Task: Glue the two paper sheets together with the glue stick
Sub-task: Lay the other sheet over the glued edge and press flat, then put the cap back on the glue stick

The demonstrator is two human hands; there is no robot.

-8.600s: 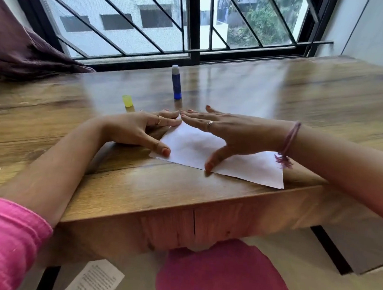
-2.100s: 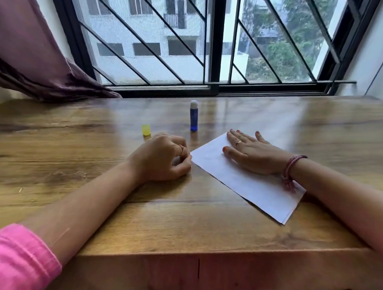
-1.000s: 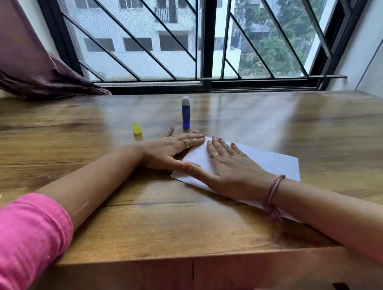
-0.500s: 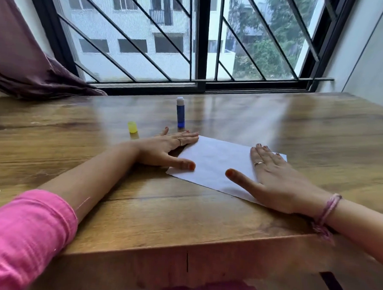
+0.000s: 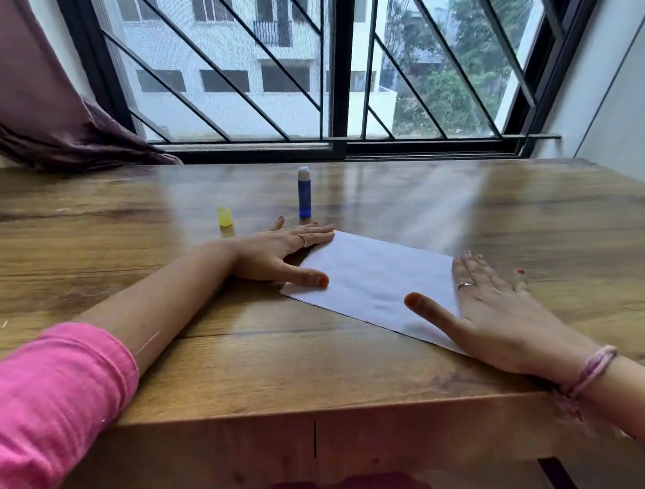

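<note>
Paper sheets (image 5: 375, 280): white, lying flat on the wooden table (image 5: 233, 351) near its front edge, turned at a slant; only one white surface shows, so whether two sheets lie stacked cannot be told from here.
Left hand (image 5: 275, 253): flat and palm down at the sheets' left end, fingers straight and together, pointing right toward the far-left corner; thumb spread out along the near-left edge, its tip on the paper. It grips nothing.
Left arm: forearm laid on the table, running back to a pink sleeve (image 5: 40, 394) at the lower left.
Right hand (image 5: 497, 309): flat and palm down over the sheets' right end, fingers straight and slightly fanned, pointing away from the person and reaching past the far-right corner onto bare wood; thumb stretched left across the paper. It holds nothing.
Right wrist: a pink thread band (image 5: 591, 367) round it, at the table's front edge.
Glue stick (image 5: 304, 193): blue, standing upright with its pale tip bare, beyond the left hand and apart from it.
Yellow cap (image 5: 225, 216): standing on the table left of the glue stick.
Background: a barred window (image 5: 341, 69) and a purple curtain (image 5: 32, 117) at the left.
</note>
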